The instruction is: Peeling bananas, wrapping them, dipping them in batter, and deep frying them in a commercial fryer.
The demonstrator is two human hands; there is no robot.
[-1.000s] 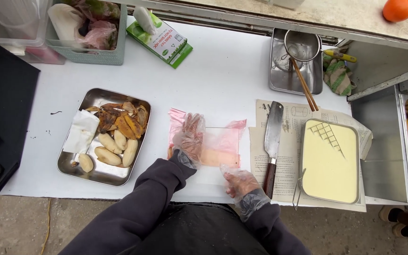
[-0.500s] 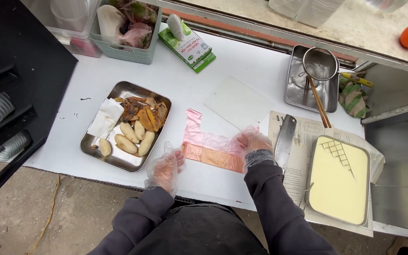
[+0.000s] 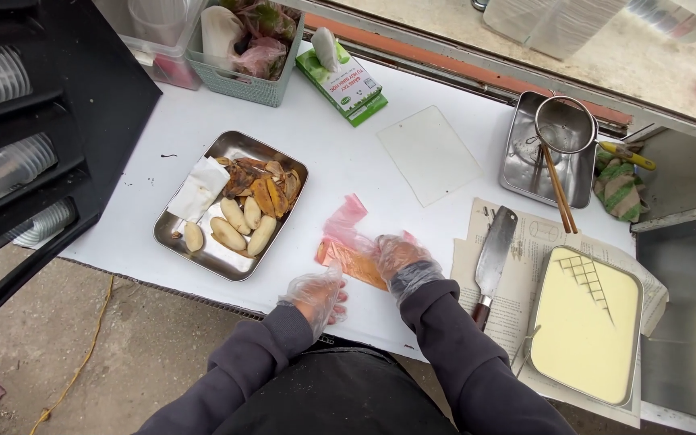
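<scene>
Since half a second ago the left hand (image 3: pixel 316 294) has been drawn back from the work to the near edge of the white table (image 3: pixel 340 169), and the right hand (image 3: pixel 400 262) has been shifted leftward onto the pink plastic bag (image 3: pixel 346 228). The bag is now pressed down under the gloved right hand, fingers laid flat and close together on its right end; whether anything is pinched cannot be told. An orange-brown slab (image 3: pixel 352 264) is seen inside the bag, just left of that hand, near the table's front edge. The left hand is held loosely curled, nothing gripped, well clear of the bag. Both hands are covered by thin clear gloves, dark sleeves behind them.

Left of the bag, a steel tray (image 3: pixel 219 258) is set with pale peeled pieces, browned slices and a folded white tissue. To the right, a cleaver (image 3: pixel 493 256) is laid on printed paper (image 3: pixel 525 290), beside a pan of pale yellow cake (image 3: pixel 586 334). Farther back, a strainer (image 3: pixel 565 125) and chopsticks (image 3: pixel 559 189) are rested over a small steel container (image 3: pixel 525 165); a translucent board (image 3: pixel 428 153) and a green carton (image 3: pixel 344 80) are seen behind.
</scene>
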